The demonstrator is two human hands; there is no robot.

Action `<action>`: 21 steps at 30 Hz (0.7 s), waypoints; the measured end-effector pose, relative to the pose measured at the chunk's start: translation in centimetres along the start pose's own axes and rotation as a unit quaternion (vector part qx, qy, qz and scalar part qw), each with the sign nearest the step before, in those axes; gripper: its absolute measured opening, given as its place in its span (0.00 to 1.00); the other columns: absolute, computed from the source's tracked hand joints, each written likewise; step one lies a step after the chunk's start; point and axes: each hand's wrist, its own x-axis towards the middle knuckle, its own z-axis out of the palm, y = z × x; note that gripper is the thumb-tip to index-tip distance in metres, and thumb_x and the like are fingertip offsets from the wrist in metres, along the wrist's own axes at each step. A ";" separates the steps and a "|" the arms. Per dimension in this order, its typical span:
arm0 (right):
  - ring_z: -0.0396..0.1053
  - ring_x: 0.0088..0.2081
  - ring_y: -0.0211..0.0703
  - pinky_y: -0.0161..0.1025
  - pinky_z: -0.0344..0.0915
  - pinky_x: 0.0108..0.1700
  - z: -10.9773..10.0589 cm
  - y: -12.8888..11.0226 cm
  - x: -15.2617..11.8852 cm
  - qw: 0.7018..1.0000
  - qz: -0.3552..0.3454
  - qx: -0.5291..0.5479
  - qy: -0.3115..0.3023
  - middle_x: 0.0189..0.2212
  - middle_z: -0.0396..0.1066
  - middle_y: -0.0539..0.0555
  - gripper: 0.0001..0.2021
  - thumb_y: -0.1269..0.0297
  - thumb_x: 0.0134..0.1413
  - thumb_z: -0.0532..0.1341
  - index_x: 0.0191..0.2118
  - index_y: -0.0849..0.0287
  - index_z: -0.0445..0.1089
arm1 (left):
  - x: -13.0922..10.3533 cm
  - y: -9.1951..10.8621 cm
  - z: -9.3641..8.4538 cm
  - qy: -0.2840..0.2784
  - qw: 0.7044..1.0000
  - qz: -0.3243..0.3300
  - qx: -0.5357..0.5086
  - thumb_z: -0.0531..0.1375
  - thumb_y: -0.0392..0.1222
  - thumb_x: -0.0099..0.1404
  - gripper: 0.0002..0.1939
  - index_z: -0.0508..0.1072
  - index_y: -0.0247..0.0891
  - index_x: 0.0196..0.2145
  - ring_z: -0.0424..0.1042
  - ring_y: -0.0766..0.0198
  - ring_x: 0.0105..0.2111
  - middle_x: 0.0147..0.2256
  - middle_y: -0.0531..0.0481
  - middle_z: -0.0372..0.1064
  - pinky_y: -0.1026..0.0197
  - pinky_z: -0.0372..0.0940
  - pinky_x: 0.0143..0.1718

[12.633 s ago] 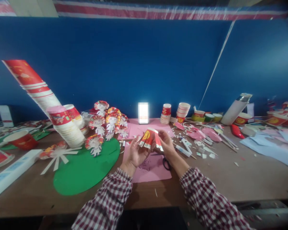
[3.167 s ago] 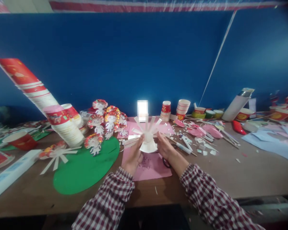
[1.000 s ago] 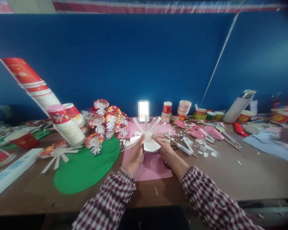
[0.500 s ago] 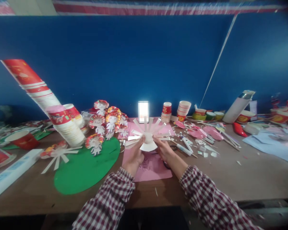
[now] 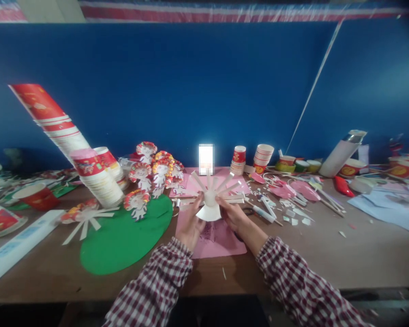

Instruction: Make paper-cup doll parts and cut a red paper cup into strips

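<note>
Between my two hands is a white paper cup cut into strips (image 5: 210,199), its strips fanned outward and one wide flap pointing toward me. My left hand (image 5: 192,222) grips it at the left side, thumb near the round middle. From the right, my right hand (image 5: 234,217) holds it with closed fingers. Below it lies a pink paper sheet (image 5: 221,243) with dark marks. A dark scissor handle (image 5: 248,210) shows beside my right hand, partly hidden.
Left, a green paper oval (image 5: 122,240) lies near several paper figures (image 5: 141,175) and a leaning stack of paper cups (image 5: 100,181). White scraps (image 5: 295,221) and a glue stick-like tube (image 5: 264,213) lie to the right. Short cup stacks (image 5: 261,159) stand at the back.
The cut cup has tipped slightly, with its wide flap turned more toward me and lower. Both hands keep hold of it. The whole view has shifted a little.
</note>
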 end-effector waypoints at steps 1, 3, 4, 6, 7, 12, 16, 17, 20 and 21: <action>0.72 0.37 0.49 0.44 0.65 0.41 0.0 0.0 0.0 1.000 -0.001 0.004 -0.004 0.30 0.76 0.54 0.15 0.60 0.35 0.72 0.31 0.61 0.74 | 0.1 0.1 0.2 -0.006 1.000 0.003 0.001 0.63 0.41 0.57 0.27 0.66 0.45 0.54 0.56 0.55 0.60 0.61 0.49 0.55 0.59 0.60 0.55; 0.72 0.36 0.47 0.42 0.65 0.40 0.1 -0.1 -0.1 1.000 0.003 0.008 -0.011 0.29 0.76 0.53 0.14 0.60 0.36 0.71 0.31 0.61 0.73 | 0.5 0.4 0.8 -0.018 1.000 0.002 -0.003 0.64 0.40 0.55 0.25 0.68 0.40 0.52 0.61 0.55 0.57 0.56 0.46 0.63 0.59 0.62 0.53; 0.72 0.34 0.46 0.42 0.66 0.39 0.1 -0.1 -0.1 1.000 0.006 0.009 -0.010 0.29 0.75 0.53 0.14 0.60 0.36 0.71 0.31 0.61 0.73 | 0.8 0.4 1.2 -0.014 1.000 -0.002 -0.010 0.64 0.41 0.55 0.23 0.70 0.38 0.50 0.64 0.54 0.54 0.52 0.44 0.67 0.59 0.63 0.52; 0.72 0.32 0.45 0.40 0.66 0.37 0.2 -0.4 -0.3 1.000 0.012 0.005 -0.005 0.27 0.75 0.52 0.13 0.59 0.37 0.71 0.29 0.61 0.72 | 1.4 0.4 1.7 -0.001 0.999 -0.020 -0.047 0.63 0.45 0.57 0.21 0.72 0.34 0.47 0.68 0.54 0.50 0.47 0.43 0.72 0.58 0.64 0.50; 0.72 0.32 0.44 0.40 0.66 0.37 0.3 -0.5 -0.4 1.000 0.014 0.003 -0.002 0.27 0.75 0.53 0.13 0.59 0.38 0.71 0.29 0.61 0.72 | 1.7 0.4 1.9 0.004 0.998 -0.031 -0.060 0.63 0.46 0.56 0.20 0.73 0.34 0.45 0.70 0.54 0.48 0.45 0.43 0.73 0.58 0.65 0.49; 0.72 0.37 0.47 0.41 0.66 0.40 0.4 -1.1 -0.5 1.000 0.022 0.005 -0.002 0.29 0.76 0.54 0.15 0.58 0.37 0.70 0.31 0.61 0.72 | 2.9 -0.4 1.7 0.025 0.996 -0.050 -0.074 0.63 0.49 0.55 0.20 0.74 0.36 0.44 0.72 0.57 0.44 0.41 0.45 0.74 0.60 0.67 0.45; 0.72 0.40 0.48 0.42 0.66 0.42 0.2 -1.2 -0.3 1.000 -0.009 0.017 0.003 0.32 0.76 0.54 0.16 0.56 0.40 0.68 0.36 0.60 0.72 | 3.6 -1.2 1.2 0.055 0.995 -0.047 -0.073 0.66 0.47 0.51 0.18 0.75 0.37 0.39 0.72 0.59 0.42 0.41 0.46 0.74 0.61 0.66 0.45; 0.71 0.41 0.48 0.42 0.66 0.42 0.2 -1.2 -0.3 1.000 -0.019 0.019 -0.006 0.33 0.76 0.54 0.17 0.56 0.41 0.68 0.37 0.60 0.72 | 3.7 -1.4 1.1 0.062 0.995 -0.046 -0.068 0.67 0.46 0.49 0.18 0.75 0.37 0.38 0.72 0.59 0.42 0.41 0.46 0.74 0.62 0.66 0.45; 0.71 0.41 0.48 0.42 0.66 0.41 0.3 -1.2 -0.1 0.998 -0.042 0.016 -0.038 0.33 0.76 0.54 0.17 0.56 0.42 0.67 0.38 0.58 0.72 | 3.7 -1.7 1.0 0.082 0.995 -0.054 -0.030 0.67 0.45 0.49 0.17 0.75 0.38 0.37 0.72 0.59 0.42 0.40 0.46 0.74 0.61 0.65 0.44; 0.71 0.41 0.48 0.42 0.67 0.41 0.4 -1.2 0.0 0.998 -0.049 0.016 -0.044 0.33 0.75 0.53 0.16 0.56 0.42 0.67 0.38 0.57 0.72 | 3.6 -1.6 1.0 0.090 0.994 -0.055 -0.014 0.67 0.46 0.50 0.16 0.75 0.39 0.37 0.72 0.58 0.42 0.39 0.46 0.75 0.60 0.65 0.44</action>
